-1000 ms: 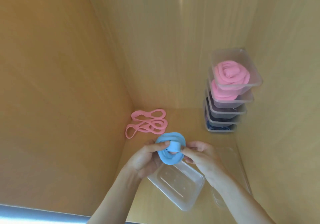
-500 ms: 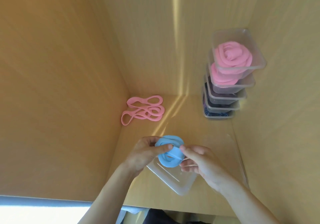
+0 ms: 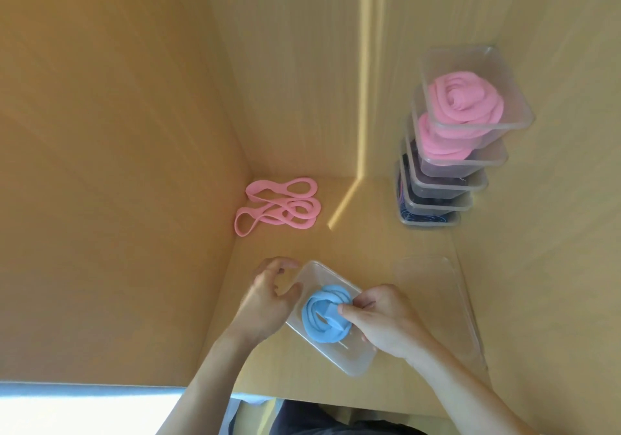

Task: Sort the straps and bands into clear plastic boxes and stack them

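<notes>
Pinching coiled blue band, right hand sets it inside clear box at 6 o'clock. Left hand, fingers loosely curled, touches box's left edge (holding nothing). Loose pink bands lie at 11 o'clock. Stack of filled boxes at 2 o'clock.

Light wooden walls enclose a wooden shelf; a sunlight streak crosses it.
</notes>
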`<action>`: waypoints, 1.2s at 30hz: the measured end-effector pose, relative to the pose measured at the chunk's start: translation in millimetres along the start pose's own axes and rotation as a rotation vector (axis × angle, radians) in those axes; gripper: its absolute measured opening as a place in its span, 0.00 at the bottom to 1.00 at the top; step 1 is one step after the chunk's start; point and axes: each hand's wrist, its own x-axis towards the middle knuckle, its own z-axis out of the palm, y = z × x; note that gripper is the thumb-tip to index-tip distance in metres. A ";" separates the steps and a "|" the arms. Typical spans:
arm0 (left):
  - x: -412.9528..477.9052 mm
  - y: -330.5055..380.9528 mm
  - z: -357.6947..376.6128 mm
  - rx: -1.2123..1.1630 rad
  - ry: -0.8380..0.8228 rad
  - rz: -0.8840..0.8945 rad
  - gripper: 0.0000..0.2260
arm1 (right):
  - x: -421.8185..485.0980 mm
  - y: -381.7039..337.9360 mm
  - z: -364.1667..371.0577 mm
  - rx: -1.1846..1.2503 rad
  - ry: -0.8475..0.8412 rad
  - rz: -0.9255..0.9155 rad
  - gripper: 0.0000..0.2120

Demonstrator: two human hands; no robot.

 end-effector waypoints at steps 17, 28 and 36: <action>-28.3 -14.6 8.3 -0.015 0.058 -0.047 0.20 | -0.5 -8.8 6.1 -0.712 0.330 -0.295 0.08; -37.7 -18.8 16.2 0.014 0.122 0.068 0.19 | -8.3 25.1 -42.8 -0.431 0.476 -0.156 0.11; -34.5 -5.8 23.4 0.198 0.167 0.246 0.15 | 2.4 48.8 -38.1 -0.603 0.402 0.017 0.19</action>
